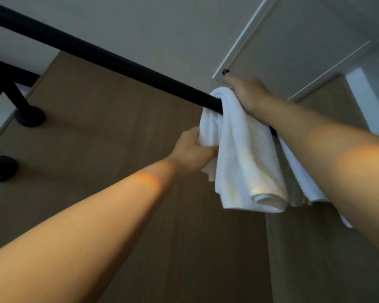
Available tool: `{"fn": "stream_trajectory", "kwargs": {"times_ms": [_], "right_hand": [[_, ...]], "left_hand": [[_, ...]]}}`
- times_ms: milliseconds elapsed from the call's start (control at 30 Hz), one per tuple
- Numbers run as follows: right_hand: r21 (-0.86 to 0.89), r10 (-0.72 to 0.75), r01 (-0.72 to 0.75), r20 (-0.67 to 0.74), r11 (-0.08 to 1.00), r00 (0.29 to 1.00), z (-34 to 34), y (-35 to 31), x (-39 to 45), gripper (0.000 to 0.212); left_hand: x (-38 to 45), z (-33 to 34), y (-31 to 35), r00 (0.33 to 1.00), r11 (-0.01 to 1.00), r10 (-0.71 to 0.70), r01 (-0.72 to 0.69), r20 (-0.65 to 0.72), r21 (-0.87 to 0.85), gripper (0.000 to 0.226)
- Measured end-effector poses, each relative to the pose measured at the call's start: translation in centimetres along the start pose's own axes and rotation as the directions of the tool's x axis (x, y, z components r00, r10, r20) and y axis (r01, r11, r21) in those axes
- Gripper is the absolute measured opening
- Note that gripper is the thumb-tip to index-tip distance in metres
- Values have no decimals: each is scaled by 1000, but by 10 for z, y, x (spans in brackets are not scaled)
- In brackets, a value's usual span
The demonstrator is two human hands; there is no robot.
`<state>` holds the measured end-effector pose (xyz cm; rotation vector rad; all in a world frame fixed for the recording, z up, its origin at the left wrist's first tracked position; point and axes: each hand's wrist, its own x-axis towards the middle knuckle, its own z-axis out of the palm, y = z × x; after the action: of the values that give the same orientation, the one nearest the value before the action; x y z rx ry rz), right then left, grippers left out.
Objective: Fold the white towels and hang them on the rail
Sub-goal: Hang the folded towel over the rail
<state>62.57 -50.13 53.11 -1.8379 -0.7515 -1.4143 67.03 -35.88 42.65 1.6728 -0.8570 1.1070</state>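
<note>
Fingers (pixel 208 149) gripping towel (pixel 247 162), draped over rail (pixel 109 59)

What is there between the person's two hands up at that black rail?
In the head view, only the white towel draped over the black rail: the left hand grips its edge, the right hand rests on top.

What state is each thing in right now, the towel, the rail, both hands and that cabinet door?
white towel: draped over the rail, bunched, not neatly folded.
black rail: bare to the left of the towel.
left hand: grips the towel's hanging left edge.
right hand: rests on the towel atop the rail.
cabinet door: closed.
</note>
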Motion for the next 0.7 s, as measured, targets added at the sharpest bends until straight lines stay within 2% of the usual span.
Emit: {"fn": "stream_trajectory", "kwargs": {"times_ms": [67,133,233,333,467,600,700], "right_hand": [[-3,-65,65,-118,998,991,1,9,-24,37],[18,-112,115,-127,993,986,4,22,-49,30],[31,-194,199,-132,979,972,8,33,-81,44],[-128,-260,246,-107,961,960,18,34,-103,62],[-265,-356,344,1,901,934,19,43,-127,62],[-215,-328,329,42,920,944,10,40,-125,54],[-241,-284,301,103,923,953,4,35,-121,56]], "left_hand": [[-11,5,0,999,991,-7,12,38,-133,30],[-19,9,3,998,978,-16,28,63,-208,23],[-30,13,10,995,958,-38,62,91,-280,16],[-38,10,16,992,952,-38,74,124,-298,6],[-47,6,24,988,945,-67,107,138,-309,17],[-53,9,29,985,927,-121,156,119,-342,26],[-61,12,30,980,895,-162,194,112,-401,33]]}}
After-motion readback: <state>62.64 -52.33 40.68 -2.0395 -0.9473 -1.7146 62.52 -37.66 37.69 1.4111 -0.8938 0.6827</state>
